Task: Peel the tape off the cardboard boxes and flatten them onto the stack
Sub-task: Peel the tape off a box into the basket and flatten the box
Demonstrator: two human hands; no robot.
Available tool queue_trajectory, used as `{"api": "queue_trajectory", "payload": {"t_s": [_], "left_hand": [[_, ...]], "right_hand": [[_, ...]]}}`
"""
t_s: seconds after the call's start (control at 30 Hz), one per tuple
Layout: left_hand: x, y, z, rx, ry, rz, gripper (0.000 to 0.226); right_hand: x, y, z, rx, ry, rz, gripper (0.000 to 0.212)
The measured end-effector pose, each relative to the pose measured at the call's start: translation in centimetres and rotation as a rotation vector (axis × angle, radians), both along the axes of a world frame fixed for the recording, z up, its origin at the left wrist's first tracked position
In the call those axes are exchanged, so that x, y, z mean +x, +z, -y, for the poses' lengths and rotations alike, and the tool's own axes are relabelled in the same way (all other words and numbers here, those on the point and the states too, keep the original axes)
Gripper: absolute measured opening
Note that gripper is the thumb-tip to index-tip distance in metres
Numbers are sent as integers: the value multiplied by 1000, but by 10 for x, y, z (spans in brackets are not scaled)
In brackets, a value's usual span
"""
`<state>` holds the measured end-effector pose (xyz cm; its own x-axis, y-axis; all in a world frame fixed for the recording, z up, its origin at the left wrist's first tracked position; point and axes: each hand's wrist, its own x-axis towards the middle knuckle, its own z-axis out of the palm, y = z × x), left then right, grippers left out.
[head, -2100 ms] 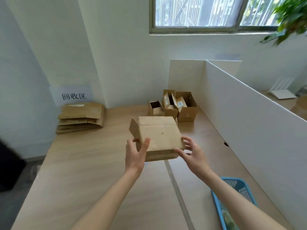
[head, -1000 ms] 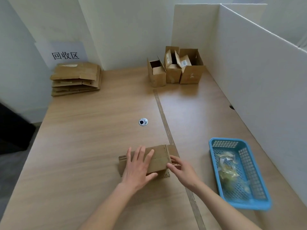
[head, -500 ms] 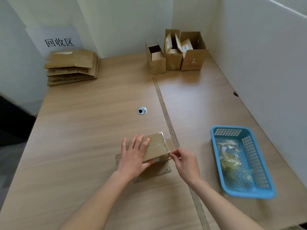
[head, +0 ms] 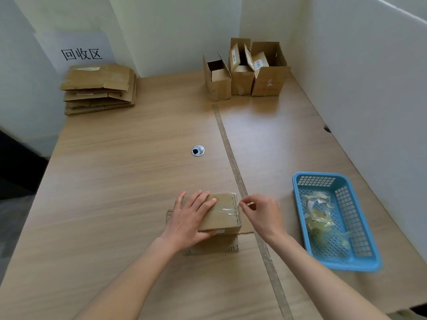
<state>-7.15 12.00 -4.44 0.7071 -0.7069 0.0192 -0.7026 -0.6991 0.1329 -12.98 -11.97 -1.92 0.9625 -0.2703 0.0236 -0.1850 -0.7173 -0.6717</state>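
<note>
Nearest, at the desk's front edge: left hand laid flat on the cardboard box, fingers straight and spread, pressing it down. Right hand just beside the box's right end, thumb and forefinger pinched together at the end of the clear tape that runs along the top seam; whether the tape end is truly caught between them is too fine to tell, though the pinch sits right at it. Box resting on the desk near the front, upside down with its lower flaps splayed out flat beneath, close against the dividing strip.

Likely handling: light, thin corrugated board, stiff across the panels but easily crushed at the edges, so a flat palm suits better than a squeeze. Tape glossy and thin, prone to tearing into slivers; best taken at a lifted corner on the end face and drawn low along the seam.

To the right, a blue basket with crumpled tape scraps in it. Farther off, a round cable grommet. At the back, three opened boxes standing together, and in the far left corner the stack of flattened cardboard under a paper sign.

Against half a second earlier: left hand much the same, right hand shifted up from the lower corner to the tape end at the top edge.
</note>
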Motion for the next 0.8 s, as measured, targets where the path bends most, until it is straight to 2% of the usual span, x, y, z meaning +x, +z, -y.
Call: {"api": "queue_trajectory", "payload": {"t_s": [0.07,0.13,0.2,0.23,0.3,0.37,0.47,0.67,0.8], "left_hand": [[-1,1,-1,7,-3,-12,91],[-2,2,0,1,3,-16,91],[-2,3,0,-58,3,-42,90],[-2,3,-1,-93,3,-64,89],[-1,2,-2,-136,2,-93,88],[-1,3,-3,-149,-1,-102,87],[2,4,-4,-162,-10,-97,87],[8,4,-3,-187,-29,-68,88],[14,0,-9,-204,-118,8,89]], "right_hand": [[-11,-7,0,22,127,22,22],[-22,-8,0,75,209,-42,46],[-28,-11,0,62,180,-10,62],[-28,-10,-2,43,148,62,54],[-24,-7,-8,-10,139,204,20],[-19,-2,-9,-89,242,230,4],[-12,3,-2,-250,430,211,4],[14,16,12,-71,395,62,6],[14,20,13,-65,485,10,6]]}}
